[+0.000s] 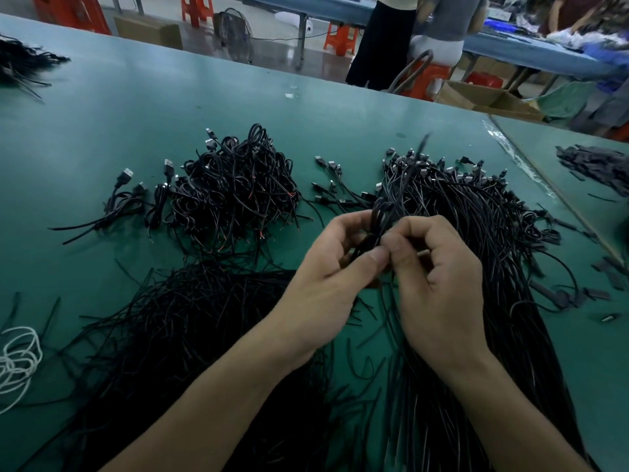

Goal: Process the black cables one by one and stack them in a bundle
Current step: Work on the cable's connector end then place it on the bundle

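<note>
Fingers (376, 257): curled on both hands, tips meeting in a pinch on one black cable.
Left hand (323, 270): grips the folded loops of that cable from its own side, thumb pressed across them.
Right hand (439, 284): pinches the same cable just beside the left thumb; whether it also holds a tie cannot be told.
Cable in hand (383, 216): black, gathered into a short hank, held above the bench; one end blurred, pointing up and away.
Coiled heap (235, 189): black cables wound into small hanks, USB plugs showing, piled beyond the left hand.
Straight heap (483, 226): long uncoiled cables, plugs fanned at the far end, lying under and beyond the right hand.
Loose black strands (183, 328): thin, spread beside the left forearm; possibly ties, not certain.
White cord (18, 359): looped at the left edge.
Bench (153, 107): green surface bearing all the above.
Progress, as judged: a fair mound is coiled and a larger supply remains; the present cable is mid-wrap and not yet stacked.
</note>
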